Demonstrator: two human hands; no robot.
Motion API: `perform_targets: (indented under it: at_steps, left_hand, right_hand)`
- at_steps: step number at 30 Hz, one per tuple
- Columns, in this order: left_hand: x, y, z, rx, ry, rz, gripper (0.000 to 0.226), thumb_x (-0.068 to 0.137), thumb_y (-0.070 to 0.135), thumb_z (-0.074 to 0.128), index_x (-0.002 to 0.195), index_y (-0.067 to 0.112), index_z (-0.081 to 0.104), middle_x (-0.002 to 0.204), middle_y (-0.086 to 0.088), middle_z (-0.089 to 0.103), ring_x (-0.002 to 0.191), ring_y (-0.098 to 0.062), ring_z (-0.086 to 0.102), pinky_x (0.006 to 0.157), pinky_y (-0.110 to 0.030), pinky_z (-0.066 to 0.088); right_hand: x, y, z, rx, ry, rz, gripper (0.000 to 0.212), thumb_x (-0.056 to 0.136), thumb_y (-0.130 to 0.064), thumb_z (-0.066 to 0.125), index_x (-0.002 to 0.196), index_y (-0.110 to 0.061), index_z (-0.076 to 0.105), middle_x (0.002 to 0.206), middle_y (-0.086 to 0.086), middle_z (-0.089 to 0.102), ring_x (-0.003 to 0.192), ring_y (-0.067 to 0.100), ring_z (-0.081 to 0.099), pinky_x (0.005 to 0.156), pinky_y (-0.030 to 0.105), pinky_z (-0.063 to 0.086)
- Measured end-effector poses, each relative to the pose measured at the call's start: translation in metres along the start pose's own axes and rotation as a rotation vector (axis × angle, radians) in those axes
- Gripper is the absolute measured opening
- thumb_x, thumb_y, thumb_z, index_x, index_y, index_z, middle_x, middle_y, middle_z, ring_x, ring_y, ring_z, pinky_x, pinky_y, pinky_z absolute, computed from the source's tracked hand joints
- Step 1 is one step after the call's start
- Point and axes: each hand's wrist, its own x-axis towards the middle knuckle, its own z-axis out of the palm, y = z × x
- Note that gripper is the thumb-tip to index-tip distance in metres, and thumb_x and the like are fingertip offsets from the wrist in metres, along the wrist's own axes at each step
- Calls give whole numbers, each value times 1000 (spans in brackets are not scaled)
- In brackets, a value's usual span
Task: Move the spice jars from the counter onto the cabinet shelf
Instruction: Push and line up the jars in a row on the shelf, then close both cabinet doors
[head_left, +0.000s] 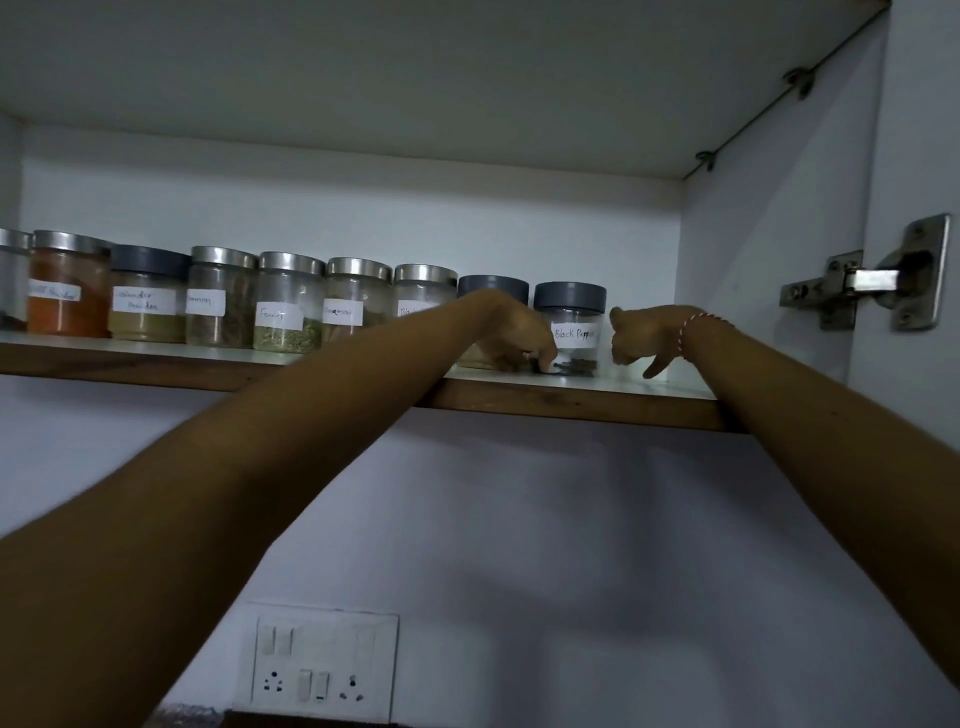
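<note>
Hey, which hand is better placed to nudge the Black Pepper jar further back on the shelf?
Left, probably. The left hand already has fingers at the base of the Black Pepper jar; the right hand sits beside it, apart, pointing down at the shelf.

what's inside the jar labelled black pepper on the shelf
The Black Pepper jar looks mostly empty: a thin layer of dark pieces lies at the bottom. Its paper label and the left hand in front cover part of the inside, so nothing more can be told.

Both bare arms reach up and forward, wrists bent so the fingers point down. The left hand (519, 338) has loosely drooping fingers; the right hand (647, 338), a red-and-white thread at its wrist, hangs with relaxed fingers too
</note>
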Motion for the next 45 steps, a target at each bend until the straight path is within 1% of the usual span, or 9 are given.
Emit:
perform_targets:
  at_steps: [4, 7, 9, 14, 17, 20, 28, 33, 45]
  left_hand:
    - [-16, 5, 7, 100, 155, 12, 7, 93, 10, 43, 88, 9, 48, 75, -5, 45, 63, -14, 43, 60, -23, 38]
    - [-31, -2, 10, 358, 346, 44, 26, 93, 14, 42, 115, 4, 52, 106, -12, 58, 93, -25, 57, 77, -32, 46]
    - [-42, -4, 15, 461, 555, 95, 29, 91, 15, 42, 117, 8, 53, 119, -11, 58, 106, -28, 56, 91, -40, 47]
    - [-78, -3, 32, 543, 874, 175, 27, 93, 20, 36, 115, 10, 50, 109, -12, 64, 98, -30, 59, 81, -39, 49]
    - [-111, -14, 44, 601, 974, 252, 42, 97, 23, 31, 138, 12, 35, 126, -14, 57, 112, -31, 54, 92, -43, 42]
    - [-150, -39, 53, 649, 1092, 269, 51, 99, 29, 29, 147, 15, 19, 150, -14, 33, 139, -27, 30, 109, -44, 28]
    - [-252, -115, 73, 858, 1206, 128, 55, 99, 33, 27, 149, 18, 11, 157, -13, 16, 145, -26, 15, 114, -41, 18]
    - [-329, -172, 82, 934, 1153, -49, 55, 98, 32, 28, 149, 17, 12, 157, -12, 14, 146, -24, 13, 112, -40, 20]
    - [-575, -279, 42, 957, 1373, -560, 58, 97, 34, 32, 149, 14, 13, 157, -14, 12, 146, -28, 11, 113, -47, 17]
  right_hand:
    - [-8, 3, 2, 86, 202, -7, 53, 94, -5, 40, 142, -5, 19, 136, 24, 41, 120, 37, 45, 92, 38, 45]
    - [-20, 4, 1, 143, 374, 10, 54, 91, -5, 43, 142, -4, 24, 133, 24, 46, 118, 38, 48, 94, 41, 43]
    - [-32, 5, 0, 181, 453, -15, 54, 90, -6, 45, 141, -6, 29, 135, 21, 47, 121, 36, 47, 96, 42, 42]
    - [-67, 0, 7, 194, 545, -71, 52, 92, -11, 45, 142, -11, 32, 140, 17, 45, 126, 35, 43, 99, 42, 38]
    - [-91, -19, 9, 165, 637, -172, 50, 92, -11, 46, 141, -11, 34, 145, 14, 39, 130, 33, 39, 102, 43, 36]
    - [-115, -56, 11, 127, 801, -250, 52, 92, -13, 47, 142, -11, 32, 150, 16, 32, 135, 32, 33, 105, 44, 34]
    - [-160, -193, 22, 234, 1065, -413, 55, 93, -24, 45, 144, -9, 29, 153, 16, 25, 141, 28, 24, 109, 42, 28]
    - [-184, -283, 22, 405, 1113, -503, 55, 92, -24, 47, 143, -7, 31, 152, 20, 23, 142, 32, 22, 111, 41, 28]
    - [-273, -467, 2, 485, 1108, -704, 57, 92, -26, 45, 143, -9, 29, 155, 18, 15, 145, 31, 14, 115, 42, 23]
